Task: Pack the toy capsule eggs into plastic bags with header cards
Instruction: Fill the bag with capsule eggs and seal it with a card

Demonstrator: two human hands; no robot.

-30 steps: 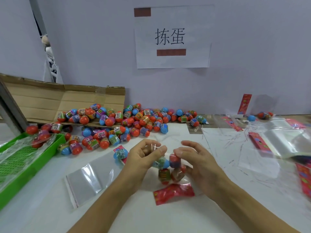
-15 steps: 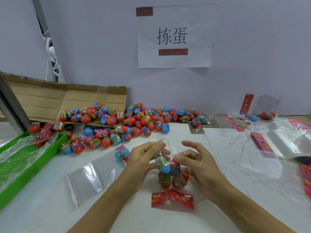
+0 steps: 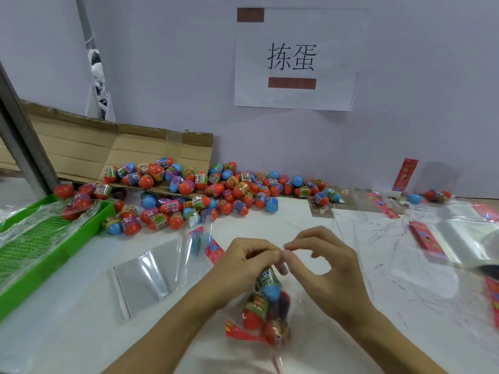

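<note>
A clear plastic bag (image 3: 270,306) holds several capsule eggs, blue and red-orange, with a red header card (image 3: 240,332) at its lower end. My left hand (image 3: 243,265) grips the bag's top, fingers curled round it. My right hand (image 3: 329,268) pinches the bag's mouth between thumb and forefinger, right next to the left fingertips. A big heap of loose capsule eggs (image 3: 216,190) lies at the back of the white table. An empty clear bag (image 3: 145,276) lies flat to the left of my hands.
A green plastic tray (image 3: 40,247) lined with film stands at the left edge. A flattened cardboard box (image 3: 108,152) leans behind the eggs. Stacks of clear bags (image 3: 464,236) and red header cards (image 3: 424,236) lie at the right. A paper sign (image 3: 294,60) hangs on the wall.
The bag of eggs has been lifted and tilted, its card end now off the table at the bottom. Both hands have come together at the bag's mouth.
</note>
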